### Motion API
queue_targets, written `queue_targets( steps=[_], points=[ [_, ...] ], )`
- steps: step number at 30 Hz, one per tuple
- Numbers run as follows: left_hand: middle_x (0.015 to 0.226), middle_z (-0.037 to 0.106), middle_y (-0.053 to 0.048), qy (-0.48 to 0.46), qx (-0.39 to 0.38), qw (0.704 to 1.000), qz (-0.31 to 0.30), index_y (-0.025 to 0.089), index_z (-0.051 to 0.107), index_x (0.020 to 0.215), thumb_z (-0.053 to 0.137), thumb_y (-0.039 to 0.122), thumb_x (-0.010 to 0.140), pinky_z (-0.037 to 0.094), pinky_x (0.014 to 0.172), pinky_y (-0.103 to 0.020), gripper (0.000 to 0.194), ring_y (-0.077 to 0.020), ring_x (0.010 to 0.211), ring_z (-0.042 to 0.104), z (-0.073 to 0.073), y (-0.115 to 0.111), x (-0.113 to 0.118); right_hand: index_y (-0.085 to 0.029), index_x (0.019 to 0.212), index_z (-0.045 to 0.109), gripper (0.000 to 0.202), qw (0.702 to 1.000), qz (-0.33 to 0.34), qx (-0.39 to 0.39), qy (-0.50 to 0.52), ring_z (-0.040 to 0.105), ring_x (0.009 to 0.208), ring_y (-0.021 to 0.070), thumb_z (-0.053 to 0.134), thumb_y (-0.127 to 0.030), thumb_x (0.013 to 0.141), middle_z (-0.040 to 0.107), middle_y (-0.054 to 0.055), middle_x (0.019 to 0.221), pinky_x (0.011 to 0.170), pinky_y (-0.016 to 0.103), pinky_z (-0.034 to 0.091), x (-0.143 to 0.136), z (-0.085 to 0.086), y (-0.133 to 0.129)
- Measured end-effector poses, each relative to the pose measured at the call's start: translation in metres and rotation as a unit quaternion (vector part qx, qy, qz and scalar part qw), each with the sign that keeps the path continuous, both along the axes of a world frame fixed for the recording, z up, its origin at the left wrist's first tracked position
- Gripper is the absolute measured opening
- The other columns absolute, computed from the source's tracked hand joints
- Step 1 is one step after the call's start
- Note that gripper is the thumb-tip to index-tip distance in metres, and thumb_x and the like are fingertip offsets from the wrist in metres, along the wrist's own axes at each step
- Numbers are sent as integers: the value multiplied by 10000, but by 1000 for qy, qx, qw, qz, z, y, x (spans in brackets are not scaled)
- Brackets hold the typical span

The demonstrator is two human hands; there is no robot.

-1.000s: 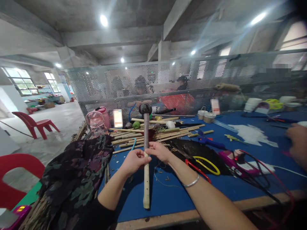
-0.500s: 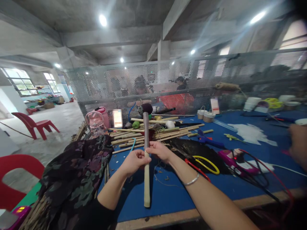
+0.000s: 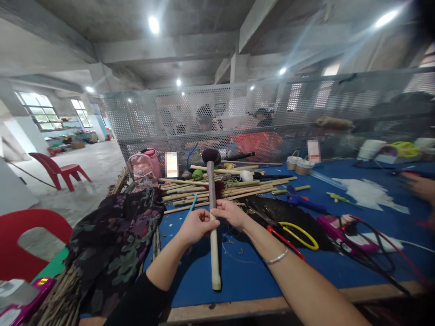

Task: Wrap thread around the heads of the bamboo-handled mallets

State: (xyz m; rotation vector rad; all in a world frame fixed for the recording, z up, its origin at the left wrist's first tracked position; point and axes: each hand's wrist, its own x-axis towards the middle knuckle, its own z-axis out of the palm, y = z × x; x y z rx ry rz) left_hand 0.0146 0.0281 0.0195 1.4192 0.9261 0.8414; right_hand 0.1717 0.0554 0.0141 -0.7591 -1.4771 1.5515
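A pale wooden stick (image 3: 215,260) slants away from me over the blue table, its lower end nearest. Its upper length has a smooth purple-grey covering (image 3: 211,183), and a dark purple rounded head (image 3: 210,156) tops it. My left hand (image 3: 199,225) pinches the stick around its middle, thumb across the front, where the covering ends. Just above, my right hand (image 3: 231,213) is closed on it from the right, fingertips at the covering's lower edge. Behind it lie several thin wooden sticks (image 3: 185,196) in a loose pile, with yarn balls (image 3: 197,174) beyond.
Scissors (image 3: 299,235) with red and yellow handles lie right of my right forearm on black cloth. Purple powered devices (image 3: 350,235) with cables lie farther right. Dark patterned fabric (image 3: 112,240) drapes over the left side. A perforated metal screen (image 3: 136,122) stands behind. Another person's hand (image 3: 421,185) shows far right.
The whole view has shifted slightly, so things sit farther right. Both hands keep their hold on the stick, with little other movement. The other person's hand at far right has changed position.
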Motion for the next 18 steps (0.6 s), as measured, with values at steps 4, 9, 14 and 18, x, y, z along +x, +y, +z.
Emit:
queue_targets(
  steps=[4, 9, 14, 18],
  points=[
    [632, 533, 8, -65, -62, 994, -55, 124, 550, 780, 709, 429, 606, 405, 521, -200, 385, -77, 525, 508, 6, -2, -4, -127, 794, 563, 337, 999, 5, -34, 12, 496, 502, 86, 693, -400, 645, 564, -8, 602, 472, 201, 361, 4, 1, -2],
    [656, 543, -4, -70, -97, 990, -77, 135, 553, 808, 716, 443, 590, 412, 537, -215, 411, -108, 582, 551, 6, -2, -5, -120, 778, 555, 337, 999, 15, -21, 21, 518, 535, 88, 725, -360, 614, 590, 6, 645, 509, 205, 381, 4, 1, -3],
    [502, 448, 65, -34, -2, 999, 31, 130, 515, 736, 732, 435, 564, 269, 406, -164, 413, -34, 402, 362, 2, -2, 3, -114, 787, 551, 345, 1000, -14, 8, -3, 518, 552, 84, 730, -349, 609, 591, 1, 654, 522, 199, 380, -1, 3, -1],
    [543, 514, 26, -66, -18, 998, 9, 112, 547, 734, 702, 449, 606, 296, 435, -169, 392, -52, 439, 443, 7, -5, 6, -117, 784, 539, 335, 1000, -7, 12, 17, 507, 515, 79, 705, -369, 638, 578, -4, 630, 501, 202, 379, 0, 10, -5]
  ],
)
